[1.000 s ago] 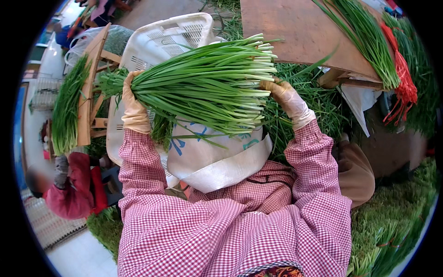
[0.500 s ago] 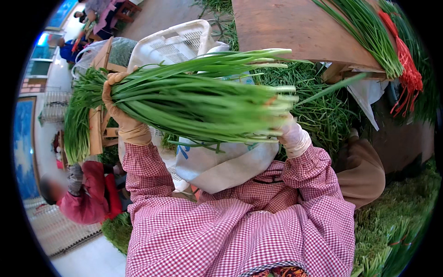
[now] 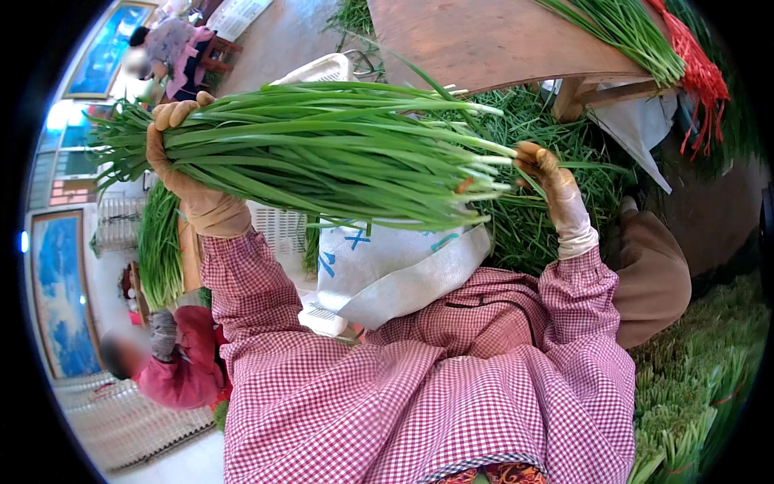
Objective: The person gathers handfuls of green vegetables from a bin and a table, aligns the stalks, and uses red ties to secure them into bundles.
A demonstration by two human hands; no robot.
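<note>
A thick bunch of garlic chives (image 3: 330, 149) lies level in front of me, leaf tips to the left and pale stem ends to the right. My gloved left hand (image 3: 179, 157) is wrapped round it near the leaf tips. At the stem ends, my gloved right hand (image 3: 555, 189) has its fingers curled and pinched on a chive stem that sticks out past the others. Below the bunch, a white woven sack (image 3: 403, 270) with blue marks covers my lap.
A wooden board table (image 3: 476, 40) at the far right bears more chives (image 3: 617, 40) and red ties (image 3: 703, 89). Loose leaves (image 3: 524, 234) heap beneath it. A white plastic basket (image 3: 322, 69) stands behind the bunch. A co-worker in red (image 3: 181, 363) sits at the left.
My right hand has moved right, from beneath the stem ends to their tips. The bunch and my left hand have shifted left and slightly up in the view.
</note>
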